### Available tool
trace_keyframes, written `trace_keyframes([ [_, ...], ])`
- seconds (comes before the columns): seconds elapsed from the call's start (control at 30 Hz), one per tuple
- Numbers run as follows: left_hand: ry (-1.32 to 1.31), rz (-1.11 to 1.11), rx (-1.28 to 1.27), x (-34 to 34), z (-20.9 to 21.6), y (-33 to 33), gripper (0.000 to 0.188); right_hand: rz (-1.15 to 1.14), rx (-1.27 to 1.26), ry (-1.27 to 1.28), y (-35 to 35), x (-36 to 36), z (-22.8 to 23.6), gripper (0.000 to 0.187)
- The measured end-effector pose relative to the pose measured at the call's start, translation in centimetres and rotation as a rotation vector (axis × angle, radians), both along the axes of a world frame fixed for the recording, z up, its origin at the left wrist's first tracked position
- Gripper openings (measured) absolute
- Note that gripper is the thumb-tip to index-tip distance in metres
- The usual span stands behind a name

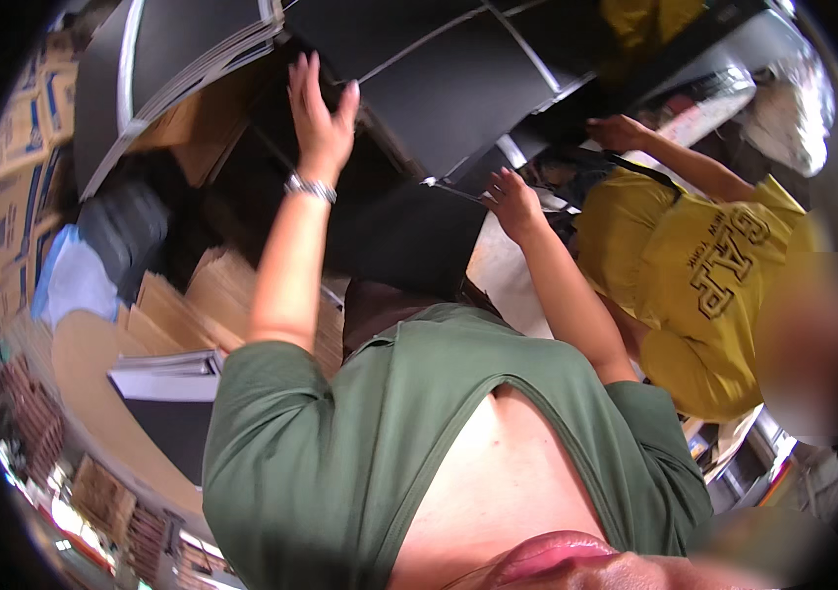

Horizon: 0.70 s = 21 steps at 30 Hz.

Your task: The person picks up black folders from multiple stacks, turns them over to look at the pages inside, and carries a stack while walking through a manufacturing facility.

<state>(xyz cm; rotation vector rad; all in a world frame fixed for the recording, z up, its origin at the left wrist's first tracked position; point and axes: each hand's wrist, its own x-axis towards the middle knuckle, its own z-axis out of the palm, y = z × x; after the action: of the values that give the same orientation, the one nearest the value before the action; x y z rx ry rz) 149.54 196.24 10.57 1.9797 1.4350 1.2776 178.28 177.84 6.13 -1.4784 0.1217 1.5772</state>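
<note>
A large black sheet (448, 93) with thin pale lines across it lies ahead of me, its near corner pointing toward my body. My left hand (321, 123), a metal band at its wrist, is raised beside the sheet's left edge with fingers spread and nothing in them. Close to the near corner is my right hand (514, 205), its fingers apart; whether the fingertips touch the black edge I cannot tell. Left of my left hand, a stack of black boards (193, 54) with white edges juts out over brown cardboard (198, 128).
A co-worker in a yellow shirt (714, 265) stands at the right, one hand (621, 133) reaching toward the black sheets. Cartons (11, 216) are piled at the far left. Brown cardboard pieces (168, 315) and a white-edged black stack (168, 403) lie by my left arm. Clear plastic wrap (788, 113) is at the upper right.
</note>
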Motion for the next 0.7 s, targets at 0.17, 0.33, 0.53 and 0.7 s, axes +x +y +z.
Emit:
trace_keyframes([
  [0.17,0.141,1.025,-0.754,-9.3,-14.8,-20.8,0.087,0.769,-0.113,-0.56,-1.6,-2.7,-3.5,0.069],
  [0.33,-1.52,0.771,-1.327,-12.7,-19.2,-28.7,0.106,1.372,0.011,-1.127,0.8,-2.8,-6.4,0.086],
  [0.53,-1.612,0.553,-1.317,-9.0,-24.1,-27.8,0.102,1.637,-0.116,-1.099,2.0,-4.4,-7.3,0.101],
  [0.7,-1.611,0.728,-1.208,-9.6,-19.5,-27.0,0.071,1.633,-0.179,-1.177,0.4,-5.8,-7.5,0.105],
])
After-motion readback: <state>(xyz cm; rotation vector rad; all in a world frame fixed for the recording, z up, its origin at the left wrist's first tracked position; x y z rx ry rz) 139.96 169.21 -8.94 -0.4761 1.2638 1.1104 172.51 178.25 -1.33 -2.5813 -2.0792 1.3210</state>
